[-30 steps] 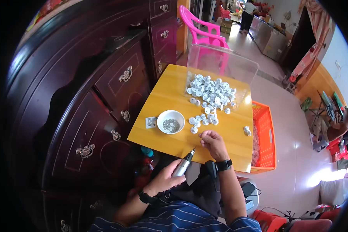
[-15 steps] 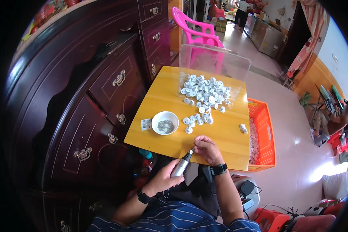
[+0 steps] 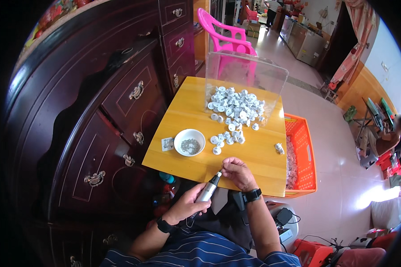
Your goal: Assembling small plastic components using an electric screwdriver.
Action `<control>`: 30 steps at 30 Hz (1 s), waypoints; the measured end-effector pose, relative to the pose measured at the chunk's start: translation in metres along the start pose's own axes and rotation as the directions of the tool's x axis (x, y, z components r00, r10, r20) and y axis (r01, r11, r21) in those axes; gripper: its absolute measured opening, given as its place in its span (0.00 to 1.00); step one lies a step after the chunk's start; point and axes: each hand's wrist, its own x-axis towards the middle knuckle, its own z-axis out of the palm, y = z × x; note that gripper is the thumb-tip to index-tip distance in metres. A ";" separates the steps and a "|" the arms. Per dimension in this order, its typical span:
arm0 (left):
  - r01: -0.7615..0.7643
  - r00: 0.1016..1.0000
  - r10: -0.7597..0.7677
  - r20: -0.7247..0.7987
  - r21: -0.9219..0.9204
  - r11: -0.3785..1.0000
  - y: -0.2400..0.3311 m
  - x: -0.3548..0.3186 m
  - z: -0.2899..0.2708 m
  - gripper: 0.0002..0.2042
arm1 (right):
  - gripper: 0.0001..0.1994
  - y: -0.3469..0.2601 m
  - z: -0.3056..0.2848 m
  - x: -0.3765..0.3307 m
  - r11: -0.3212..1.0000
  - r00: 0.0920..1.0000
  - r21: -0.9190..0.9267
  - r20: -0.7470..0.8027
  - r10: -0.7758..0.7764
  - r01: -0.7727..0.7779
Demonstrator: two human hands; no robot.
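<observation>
Sitting at the near edge of the yellow wooden tabletop point(image 3: 254, 153), the person is working with both hands just over that edge. The left hand point(image 3: 187, 205) is wrapping a closed grip around a slim silver electric screwdriver point(image 3: 208, 190), which is tilting up and to the right so that its dark tip is meeting the right hand point(image 3: 238, 172). The right hand's fingers are pinching shut on something small at that tip; what it is cannot be made out. A black watch is sitting on each wrist. Just beyond the hands, a white bowl point(image 3: 190, 142) of small grey screws is resting on the tabletop, with a small flat packet point(image 3: 167, 143) touching or just beside it on the left. A scatter of white plastic parts point(image 3: 235, 111) is spreading from mid-table into a clear plastic bin point(image 3: 247, 73) at the far edge; one part point(image 3: 279, 148) is lying apart near the right edge. An orange crate point(image 3: 304, 155) is standing on the floor to the right, and a dark wooden cabinet point(image 3: 98, 120) is filling the left.
</observation>
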 end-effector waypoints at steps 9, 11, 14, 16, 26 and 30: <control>-0.120 0.978 0.179 -0.103 0.421 0.899 -0.016 0.003 -0.007 0.33 | 0.05 -0.007 0.009 0.003 0.985 0.997 -0.160 -0.054 0.051 -0.059; -0.203 0.950 0.296 -0.097 0.529 0.824 -0.016 0.003 -0.008 0.34 | 0.05 -0.006 0.014 0.003 0.978 0.993 -0.201 -0.110 0.032 -0.054; -0.233 0.929 0.359 -0.089 0.612 0.756 -0.015 0.000 -0.006 0.32 | 0.04 -0.002 0.010 0.002 0.994 1.000 -0.105 -0.016 0.005 -0.006; -0.147 0.983 0.175 -0.062 0.316 0.937 -0.009 0.000 -0.010 0.31 | 0.04 0.003 0.004 0.001 0.997 1.000 -0.074 0.018 -0.015 0.016; -0.061 0.998 0.060 0.028 0.014 0.998 -0.009 -0.003 -0.019 0.33 | 0.09 -0.001 0.020 0.007 0.993 1.000 -0.114 0.019 -0.021 0.023; -0.067 0.998 0.068 -0.018 0.051 0.996 -0.007 -0.005 -0.021 0.34 | 0.10 -0.004 0.027 0.029 0.947 0.992 -0.302 -0.032 -0.120 0.105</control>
